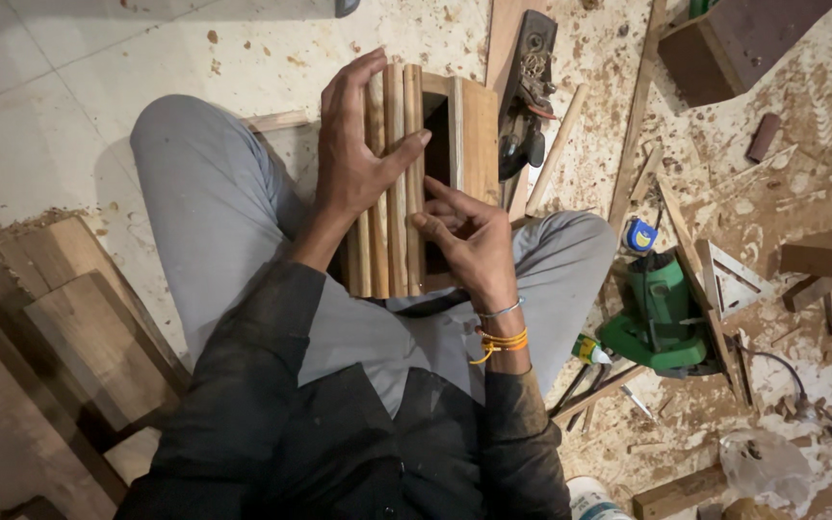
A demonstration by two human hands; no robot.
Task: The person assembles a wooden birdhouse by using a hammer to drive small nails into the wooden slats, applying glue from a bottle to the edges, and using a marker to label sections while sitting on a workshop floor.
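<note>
Head view looks straight down on a pale tiled floor, bare on the left side and buried under sawdust and wood shavings on the right. Dark wooden planks lie stacked at the lower left. A seated person's grey-trousered legs fill the middle, knees spread. Resting between the knees is a light brown wooden box faced with round vertical slats, its dark opening showing beside a flat side board. On the right of the legs sits a green electric power tool with a cable, near scattered brown offcut blocks and thin strips. Above the box lies a dark metal hand plane on a long board, just beside the box.

Left hand lies flat and spread over the slats, fingers extended, thumb pressed across one slat. Right hand is loosely curled, index finger pointing up against the box's inner edge, thumb touching the lower slats; orange threads and a thin metal bangle circle its wrist.
</note>
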